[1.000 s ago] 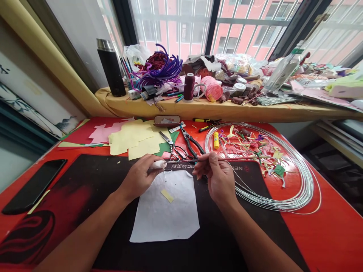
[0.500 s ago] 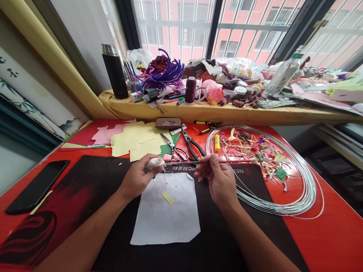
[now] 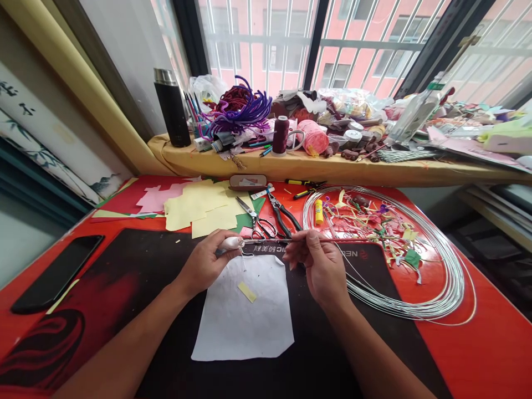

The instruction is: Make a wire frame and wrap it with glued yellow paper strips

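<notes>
My left hand (image 3: pixel 205 263) is closed round a small white bottle (image 3: pixel 231 243), its tip pointing right at the end of a thin stick. Between thumb and fingers, my right hand (image 3: pixel 322 260) pinches that thin dark-red stick (image 3: pixel 353 240), which runs level out to the right. A fine wire or thread with a pin-like end dangles below the bottle's tip. Under the hands, a white paper sheet (image 3: pixel 245 327) lies on the black mat (image 3: pixel 332 354), with a small yellow paper strip (image 3: pixel 246 292) on it.
Beyond the hands lie scissors (image 3: pixel 253 216), black-handled pliers (image 3: pixel 284 213), yellow paper (image 3: pixel 195 205) and a yellow glue stick (image 3: pixel 318 211). A wire coil (image 3: pixel 453 288) rings colourful scraps at right. A phone (image 3: pixel 58 274) rests at left; a crowded sill (image 3: pixel 249 163) is behind.
The whole view has shifted slightly, so things sit a little lower. Both hands keep their holds, and the bottle's tip remains by the stick's left end.
</notes>
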`<state>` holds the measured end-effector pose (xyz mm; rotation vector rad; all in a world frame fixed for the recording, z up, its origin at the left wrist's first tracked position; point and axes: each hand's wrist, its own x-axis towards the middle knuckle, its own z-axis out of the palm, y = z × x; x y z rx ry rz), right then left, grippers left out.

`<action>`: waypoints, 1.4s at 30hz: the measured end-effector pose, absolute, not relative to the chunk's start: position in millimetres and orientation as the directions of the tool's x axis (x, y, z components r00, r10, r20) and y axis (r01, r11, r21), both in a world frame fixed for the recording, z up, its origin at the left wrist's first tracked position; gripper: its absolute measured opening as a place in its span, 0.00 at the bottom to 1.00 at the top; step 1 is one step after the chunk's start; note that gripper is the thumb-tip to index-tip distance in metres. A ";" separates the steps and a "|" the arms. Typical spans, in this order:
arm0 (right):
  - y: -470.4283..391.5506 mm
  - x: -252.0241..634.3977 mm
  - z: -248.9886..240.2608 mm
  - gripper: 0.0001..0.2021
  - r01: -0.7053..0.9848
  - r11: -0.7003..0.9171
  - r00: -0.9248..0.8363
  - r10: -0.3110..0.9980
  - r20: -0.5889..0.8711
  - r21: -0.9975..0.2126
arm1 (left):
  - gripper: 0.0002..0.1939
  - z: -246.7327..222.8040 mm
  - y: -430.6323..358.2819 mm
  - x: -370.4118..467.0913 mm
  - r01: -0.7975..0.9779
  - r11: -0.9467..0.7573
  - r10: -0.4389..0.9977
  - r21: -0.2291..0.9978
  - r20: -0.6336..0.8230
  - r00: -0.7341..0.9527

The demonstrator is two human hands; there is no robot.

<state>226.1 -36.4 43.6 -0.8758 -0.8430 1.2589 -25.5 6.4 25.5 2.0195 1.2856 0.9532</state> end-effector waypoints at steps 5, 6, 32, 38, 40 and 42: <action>-35.4 227.6 42.0 0.19 -0.405 0.096 0.125 0.991 0.049 -0.909 | 0.10 24.7 7.5 -26.0 0.542 -0.421 0.904 0.727 0.291 0.312; -35.5 227.9 41.7 0.19 -0.402 0.100 0.125 0.991 0.053 -0.910 | 0.09 24.8 7.6 -26.0 0.547 -0.430 0.900 0.718 0.296 0.319; -31.7 224.4 40.2 0.21 -0.504 -0.001 0.132 0.988 -0.079 -0.864 | 0.12 23.4 8.9 -28.6 0.585 -0.372 0.927 0.720 0.261 0.269; -30.9 227.5 45.7 0.21 -0.595 0.022 0.161 0.983 -0.092 -0.804 | 0.16 42.1 40.4 -8.0 0.477 -0.305 0.946 0.824 0.205 0.251; -31.3 229.0 47.6 0.21 -0.604 0.032 0.164 0.983 -0.085 -0.796 | 0.17 47.8 67.6 8.4 0.471 -0.358 0.928 0.807 0.249 0.278; -31.3 231.5 49.5 0.21 -0.615 0.047 0.179 0.980 -0.082 -0.787 | 0.20 47.8 99.6 28.9 0.449 -0.338 0.938 0.827 0.255 0.235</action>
